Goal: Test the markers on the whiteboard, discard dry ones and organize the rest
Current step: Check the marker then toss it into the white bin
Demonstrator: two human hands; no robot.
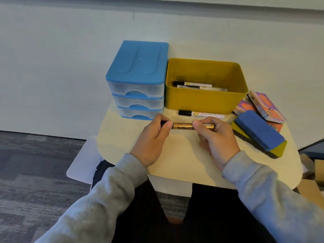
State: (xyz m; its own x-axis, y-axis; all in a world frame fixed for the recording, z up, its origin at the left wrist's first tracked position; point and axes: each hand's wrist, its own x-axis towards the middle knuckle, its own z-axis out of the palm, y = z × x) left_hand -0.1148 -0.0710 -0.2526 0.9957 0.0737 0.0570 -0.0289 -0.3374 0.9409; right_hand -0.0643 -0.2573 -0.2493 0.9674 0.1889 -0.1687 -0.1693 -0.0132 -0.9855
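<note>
Hands [150,135] [215,137] pinch cylindrical glossy gold marker [184,126]

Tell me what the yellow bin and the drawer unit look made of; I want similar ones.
The yellow bin looks like moulded plastic, opaque and matte: smooth walls, rounded corners, no seams. The drawer unit also looks plastic: an opaque blue top with pressed-in grooves and a slight sheen, over three see-through, slightly cloudy drawers with blue handles.

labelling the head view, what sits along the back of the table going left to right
blue drawer unit → yellow bin holding markers → eraser boxes
</note>
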